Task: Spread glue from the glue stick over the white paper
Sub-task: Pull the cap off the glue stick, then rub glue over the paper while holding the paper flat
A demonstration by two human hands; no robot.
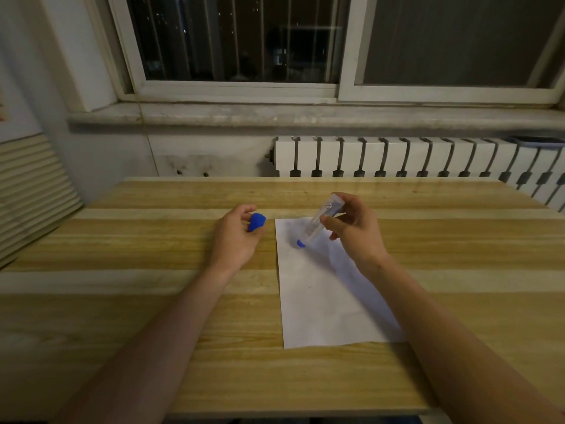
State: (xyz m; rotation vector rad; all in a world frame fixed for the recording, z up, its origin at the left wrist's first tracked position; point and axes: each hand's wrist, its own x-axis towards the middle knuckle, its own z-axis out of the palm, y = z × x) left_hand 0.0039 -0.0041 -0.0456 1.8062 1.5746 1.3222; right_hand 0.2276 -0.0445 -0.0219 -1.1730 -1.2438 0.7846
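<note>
Behind the wooden table point(214, 347) I see one window point(238, 41) dark with night, a stone sill point(275, 116) under it, and one white radiator point(397, 157) along the wall; a slatted panel point(27, 191) stands at the far left. From the head camera, the only view I have, the count is short: one sheet of white paper point(321, 301), one glue stick point(318, 223), one blue cap point(256, 222), and two bare hands.

My paper lies flat on the table, right of centre, its long side running away from me. My right hand point(357, 231) hovers over the far end of the sheet with thumb and fingers curled round the upper part of the glue stick, pinching its clear barrel. That stick is tilted, its top leaning away to the right and its blue end pointing down at the far left part of the paper. Whether the blue end touches the sheet I cannot tell; a soft shadow lies on the paper right around it.

My left hand point(237, 237) sits on the table just left of the paper's far corner, fingers loosely curled, holding the blue cap between thumb and fingertips. Cap and glue stick are apart, one in each hand
</note>
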